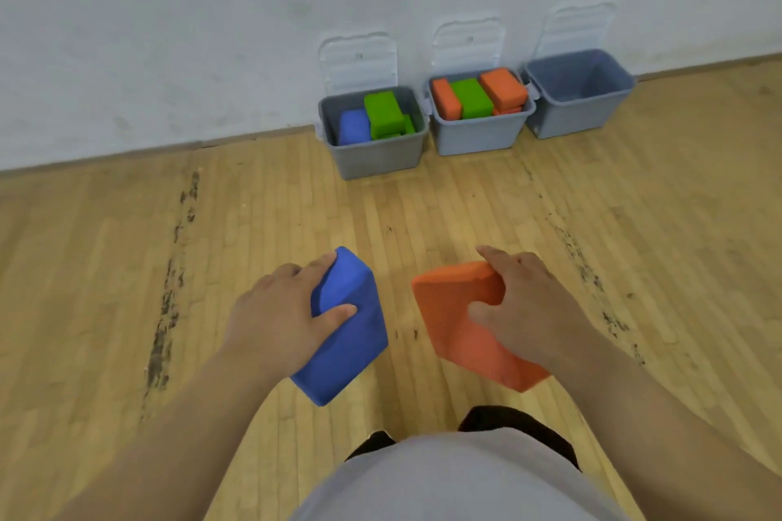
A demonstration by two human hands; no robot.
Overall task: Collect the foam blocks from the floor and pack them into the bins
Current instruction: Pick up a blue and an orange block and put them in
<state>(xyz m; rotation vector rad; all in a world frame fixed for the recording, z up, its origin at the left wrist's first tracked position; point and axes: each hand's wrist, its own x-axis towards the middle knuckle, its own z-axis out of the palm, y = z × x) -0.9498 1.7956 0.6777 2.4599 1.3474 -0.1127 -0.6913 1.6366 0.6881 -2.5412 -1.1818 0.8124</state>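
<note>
Blue foam block [347, 334], tilted and held above the wooden floor [106, 266] in the left hand [279, 317]: the thumb lies across its near face and the fingers curl over its far upper edge. Orange foam block [457, 317], also tilted and off the floor, gripped by the right hand [529, 309], thumb pressed on the broad face, fingers wrapped round the far edge. Both forearms reach forward from the lower corners, palms down, and the two blocks are near each other but apart.

Beyond them, three grey plastic bins stand in a row against the white wall [169, 34], each with a clear lid [359, 61] raised behind it. The left bin [376, 161] holds a stored blue block [354, 127] and green blocks [384, 112]. The middle bin [478, 137] holds orange blocks [503, 88] flanking a green one. The right bin [575, 118] stands just beside it.
</note>
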